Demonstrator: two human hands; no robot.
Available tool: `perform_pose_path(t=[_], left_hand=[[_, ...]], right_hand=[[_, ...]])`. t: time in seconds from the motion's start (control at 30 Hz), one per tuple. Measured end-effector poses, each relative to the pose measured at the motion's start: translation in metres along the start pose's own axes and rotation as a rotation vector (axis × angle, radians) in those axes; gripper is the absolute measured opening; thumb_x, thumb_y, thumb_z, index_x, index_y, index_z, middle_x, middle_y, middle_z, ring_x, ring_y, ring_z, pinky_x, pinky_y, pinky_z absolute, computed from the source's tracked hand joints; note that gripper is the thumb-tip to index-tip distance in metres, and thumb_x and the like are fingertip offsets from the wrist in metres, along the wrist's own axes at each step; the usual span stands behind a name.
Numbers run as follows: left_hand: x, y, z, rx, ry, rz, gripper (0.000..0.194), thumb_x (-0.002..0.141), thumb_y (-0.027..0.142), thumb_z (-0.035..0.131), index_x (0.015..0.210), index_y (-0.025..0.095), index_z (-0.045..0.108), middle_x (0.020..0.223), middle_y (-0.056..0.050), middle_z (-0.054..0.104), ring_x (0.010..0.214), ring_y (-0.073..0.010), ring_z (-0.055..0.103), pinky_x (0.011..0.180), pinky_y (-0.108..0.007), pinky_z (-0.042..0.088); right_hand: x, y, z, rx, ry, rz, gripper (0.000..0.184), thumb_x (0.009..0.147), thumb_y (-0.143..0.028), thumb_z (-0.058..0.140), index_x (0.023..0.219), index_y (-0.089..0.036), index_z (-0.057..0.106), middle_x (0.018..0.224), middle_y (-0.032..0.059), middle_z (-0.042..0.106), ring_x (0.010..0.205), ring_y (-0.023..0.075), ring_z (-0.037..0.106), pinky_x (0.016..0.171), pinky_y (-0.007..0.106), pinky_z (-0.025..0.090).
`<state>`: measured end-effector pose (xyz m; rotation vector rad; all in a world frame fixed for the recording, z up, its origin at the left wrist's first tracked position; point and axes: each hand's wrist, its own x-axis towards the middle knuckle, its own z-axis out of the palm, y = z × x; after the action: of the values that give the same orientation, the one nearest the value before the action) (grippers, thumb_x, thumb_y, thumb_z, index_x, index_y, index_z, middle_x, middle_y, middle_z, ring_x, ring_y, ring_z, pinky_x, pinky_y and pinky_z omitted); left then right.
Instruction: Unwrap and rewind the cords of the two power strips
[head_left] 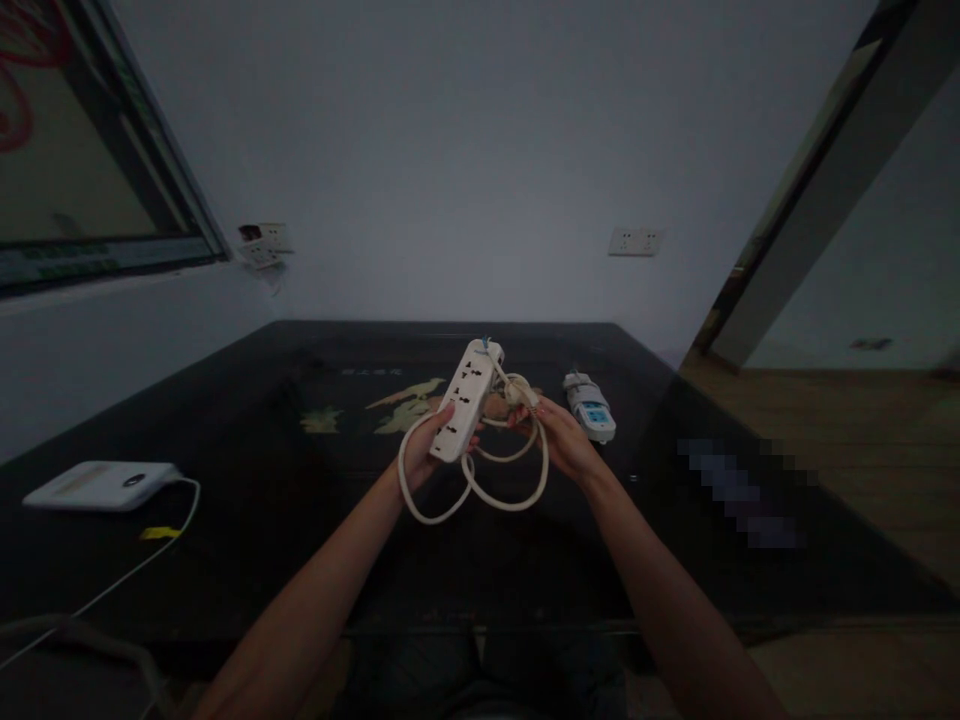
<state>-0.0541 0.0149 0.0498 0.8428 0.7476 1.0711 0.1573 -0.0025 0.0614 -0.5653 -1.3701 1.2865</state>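
A white power strip (466, 398) with several sockets is held up, tilted, above the dark table. My left hand (429, 432) grips its lower left side, thumb lying on the front face. Loops of its white cord (517, 505) hang below and around both hands. On the right, my right hand (559, 430) is closed on the cord's plug end (523, 392), close to the strip's right edge. A thin bluish tie or wire (484, 345) shows at the strip's top end. The fingertips of my right hand are partly hidden by the cord.
A second power strip (589, 405), its cord wrapped round it, lies right of my hands on the black table (300, 540). At left are a white power bank (101, 485) with a cable and a yellow tag (160, 533). Wall sockets (635, 241) sit behind; a blurred patch (739, 490) covers something at right.
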Motion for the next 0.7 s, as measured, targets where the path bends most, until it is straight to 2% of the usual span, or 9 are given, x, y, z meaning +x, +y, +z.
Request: perform_pose_path(t=[0.2, 0.33, 0.4, 0.53, 0.6, 0.7], left_hand=[[-0.002, 0.002, 0.003, 0.078, -0.003, 0.066, 0.035, 0.087, 0.033, 0.056, 0.109, 0.005, 0.059, 0.082, -0.016, 0.073, 0.062, -0.0210, 0.069, 0.053, -0.027, 0.057], [-0.002, -0.002, 0.002, 0.149, 0.028, 0.209, 0.040, 0.076, 0.039, 0.070, 0.102, 0.010, 0.060, 0.079, -0.011, 0.072, 0.059, -0.0205, 0.068, 0.050, -0.028, 0.055], [-0.003, -0.005, 0.001, 0.183, 0.044, 0.282, 0.041, 0.072, 0.040, 0.073, 0.100, 0.012, 0.060, 0.081, -0.009, 0.072, 0.060, -0.0198, 0.067, 0.050, -0.027, 0.053], [-0.009, -0.007, 0.003, 0.379, 0.077, 0.449, 0.037, 0.074, 0.042, 0.070, 0.098, 0.015, 0.060, 0.084, -0.007, 0.070, 0.066, -0.0204, 0.067, 0.057, -0.027, 0.052], [-0.013, -0.006, 0.005, 0.481, 0.101, 0.536, 0.033, 0.075, 0.040, 0.069, 0.096, 0.016, 0.062, 0.085, -0.006, 0.069, 0.074, -0.0216, 0.067, 0.063, -0.028, 0.052], [-0.018, -0.004, 0.009, 0.578, 0.119, 0.635, 0.032, 0.073, 0.037, 0.071, 0.097, 0.016, 0.064, 0.088, -0.006, 0.069, 0.081, -0.0225, 0.065, 0.071, -0.028, 0.050]], right_hand=[[-0.001, -0.003, -0.015, -0.182, -0.008, 0.009, 0.029, 0.076, -0.049, 0.066, 0.077, -0.020, 0.068, 0.083, 0.0019, 0.058, 0.087, 0.0181, 0.052, 0.086, 0.033, 0.041], [-0.001, -0.002, -0.009, -0.507, 0.003, -0.032, 0.027, 0.080, -0.046, 0.062, 0.073, -0.021, 0.070, 0.083, 0.0022, 0.054, 0.088, 0.0196, 0.050, 0.085, 0.034, 0.039], [0.000, 0.002, -0.002, -0.634, 0.105, -0.093, 0.028, 0.081, -0.046, 0.061, 0.073, -0.022, 0.071, 0.082, 0.0026, 0.052, 0.084, 0.0195, 0.051, 0.080, 0.034, 0.040], [-0.002, 0.014, 0.012, -0.665, 0.406, -0.180, 0.024, 0.076, -0.044, 0.066, 0.073, -0.021, 0.072, 0.082, 0.0037, 0.052, 0.074, 0.0174, 0.051, 0.066, 0.031, 0.041], [-0.003, 0.019, 0.017, -0.664, 0.502, -0.197, 0.023, 0.077, -0.043, 0.065, 0.074, -0.021, 0.072, 0.087, 0.0052, 0.055, 0.078, 0.0183, 0.053, 0.067, 0.031, 0.042], [-0.006, 0.022, 0.020, -0.669, 0.570, -0.227, 0.021, 0.076, -0.041, 0.067, 0.075, -0.020, 0.071, 0.096, 0.0074, 0.057, 0.087, 0.0210, 0.056, 0.072, 0.034, 0.045]])
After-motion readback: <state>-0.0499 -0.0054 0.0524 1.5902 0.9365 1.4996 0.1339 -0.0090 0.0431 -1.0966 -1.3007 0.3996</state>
